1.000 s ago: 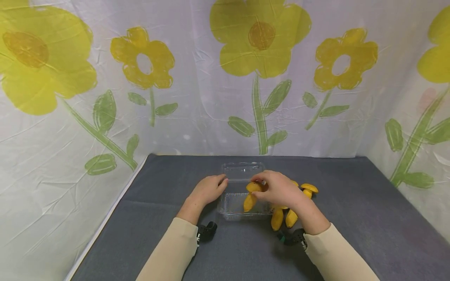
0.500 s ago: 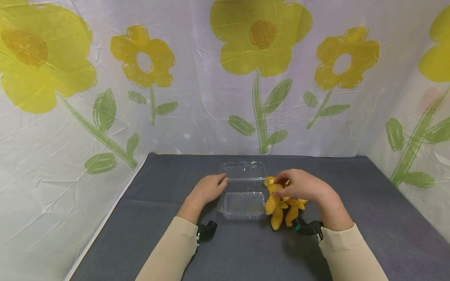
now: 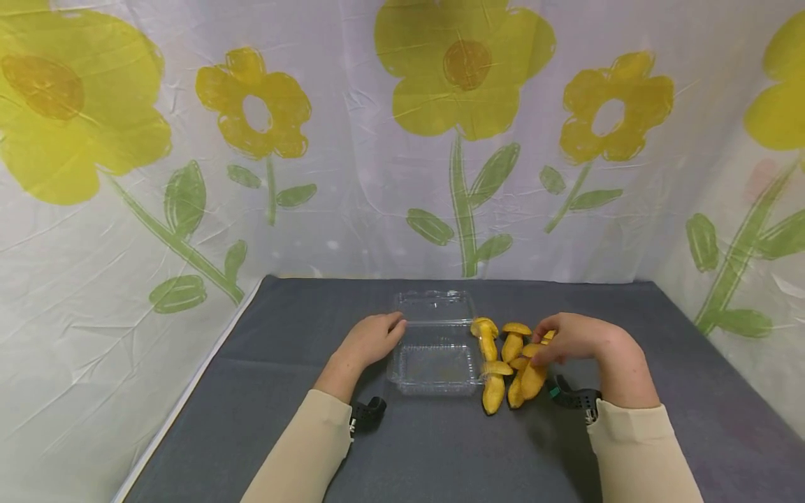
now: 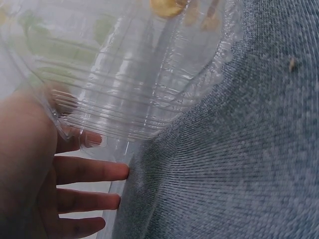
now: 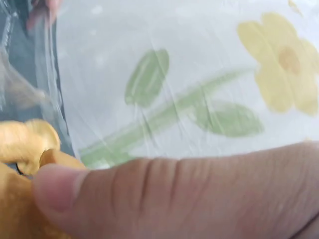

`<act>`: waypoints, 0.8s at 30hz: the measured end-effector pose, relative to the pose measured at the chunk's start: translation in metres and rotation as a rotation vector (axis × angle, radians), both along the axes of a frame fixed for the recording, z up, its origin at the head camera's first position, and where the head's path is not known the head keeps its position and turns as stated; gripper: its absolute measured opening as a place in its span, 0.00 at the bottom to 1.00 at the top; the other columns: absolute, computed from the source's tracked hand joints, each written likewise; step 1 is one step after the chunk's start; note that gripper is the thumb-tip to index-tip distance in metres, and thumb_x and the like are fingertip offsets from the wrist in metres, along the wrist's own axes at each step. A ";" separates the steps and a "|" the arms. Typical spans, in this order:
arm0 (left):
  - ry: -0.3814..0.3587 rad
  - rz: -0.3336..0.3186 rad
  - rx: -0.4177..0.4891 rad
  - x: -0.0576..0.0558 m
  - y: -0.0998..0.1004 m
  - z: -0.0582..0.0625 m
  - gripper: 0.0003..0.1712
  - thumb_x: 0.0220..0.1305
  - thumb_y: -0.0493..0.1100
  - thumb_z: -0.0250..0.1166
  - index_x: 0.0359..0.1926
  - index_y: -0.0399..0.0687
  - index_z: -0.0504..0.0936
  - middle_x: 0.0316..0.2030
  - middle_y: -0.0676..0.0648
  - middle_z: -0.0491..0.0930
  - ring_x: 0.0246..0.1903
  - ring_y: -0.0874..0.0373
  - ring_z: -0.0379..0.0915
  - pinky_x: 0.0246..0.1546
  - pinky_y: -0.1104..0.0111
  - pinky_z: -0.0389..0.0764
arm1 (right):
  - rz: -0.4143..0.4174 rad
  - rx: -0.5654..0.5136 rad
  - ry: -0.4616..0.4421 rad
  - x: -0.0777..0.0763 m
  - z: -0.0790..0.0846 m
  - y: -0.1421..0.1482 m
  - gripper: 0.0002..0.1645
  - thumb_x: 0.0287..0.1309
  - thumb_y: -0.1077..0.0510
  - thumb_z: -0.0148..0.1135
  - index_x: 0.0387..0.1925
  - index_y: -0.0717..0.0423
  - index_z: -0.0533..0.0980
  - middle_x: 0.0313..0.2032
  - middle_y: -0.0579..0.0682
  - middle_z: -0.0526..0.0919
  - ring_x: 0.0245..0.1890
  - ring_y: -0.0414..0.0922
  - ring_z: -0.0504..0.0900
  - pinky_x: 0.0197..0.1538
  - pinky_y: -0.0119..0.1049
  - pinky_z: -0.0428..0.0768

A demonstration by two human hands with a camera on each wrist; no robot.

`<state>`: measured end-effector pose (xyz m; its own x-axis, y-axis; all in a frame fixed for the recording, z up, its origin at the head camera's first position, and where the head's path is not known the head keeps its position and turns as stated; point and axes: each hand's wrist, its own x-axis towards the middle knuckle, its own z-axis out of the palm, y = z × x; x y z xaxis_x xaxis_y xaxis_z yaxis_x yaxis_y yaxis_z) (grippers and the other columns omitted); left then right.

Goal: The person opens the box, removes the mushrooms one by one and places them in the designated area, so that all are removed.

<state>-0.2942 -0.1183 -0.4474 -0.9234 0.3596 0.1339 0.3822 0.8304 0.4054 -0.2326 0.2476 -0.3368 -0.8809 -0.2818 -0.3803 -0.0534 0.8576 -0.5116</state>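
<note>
In the head view my right hand (image 3: 581,342) grips a yellow mushroom (image 3: 533,381) between thumb and fingers, at the right side of a group of mushrooms. The right wrist view has my thumb (image 5: 99,189) pressed to yellow mushroom surface (image 5: 20,199); the other fingers are hidden there. My left hand (image 3: 367,340) rests at the left edge of a clear plastic clamshell box (image 3: 434,384), whose lid (image 3: 434,306) lies back. Seen from the left wrist, its fingers (image 4: 89,170) are straight beside the box corner, tips near the cloth.
Several more yellow mushrooms lie right of the box, among them one by its back corner (image 3: 487,339), another farther right (image 3: 514,342) and one in front (image 3: 493,391). A dark grey cloth (image 3: 283,419) covers the table. Flower-printed white fabric (image 3: 352,175) hangs behind.
My right hand has carried the mushroom from above the box rightward to the other mushrooms, ending at their right side. My left hand and the box have stayed put.
</note>
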 end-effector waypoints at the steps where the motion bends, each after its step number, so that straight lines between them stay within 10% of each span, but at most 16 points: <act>1: -0.003 -0.001 0.001 0.000 0.000 0.000 0.30 0.82 0.54 0.49 0.73 0.40 0.72 0.67 0.40 0.75 0.65 0.43 0.73 0.66 0.49 0.73 | -0.012 0.007 -0.007 0.000 0.000 0.004 0.23 0.57 0.49 0.76 0.49 0.57 0.80 0.34 0.50 0.81 0.34 0.49 0.78 0.38 0.44 0.75; 11: -0.001 -0.007 0.010 -0.001 -0.002 0.001 0.29 0.82 0.53 0.49 0.73 0.40 0.72 0.67 0.41 0.75 0.65 0.43 0.73 0.66 0.49 0.73 | -0.052 0.143 -0.102 -0.012 -0.022 0.027 0.13 0.62 0.51 0.71 0.29 0.57 0.83 0.29 0.49 0.80 0.30 0.47 0.83 0.36 0.44 0.84; 24: -0.007 -0.008 0.010 0.001 -0.003 0.002 0.29 0.82 0.52 0.49 0.73 0.40 0.72 0.67 0.40 0.74 0.66 0.43 0.72 0.67 0.48 0.72 | -0.082 0.158 -0.145 -0.024 -0.039 0.023 0.18 0.62 0.52 0.72 0.40 0.66 0.84 0.37 0.53 0.84 0.34 0.49 0.85 0.43 0.45 0.87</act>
<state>-0.2932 -0.1209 -0.4454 -0.9215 0.3654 0.1312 0.3858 0.8234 0.4163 -0.2569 0.2710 -0.3753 -0.8310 -0.1382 -0.5388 0.0842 0.9262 -0.3674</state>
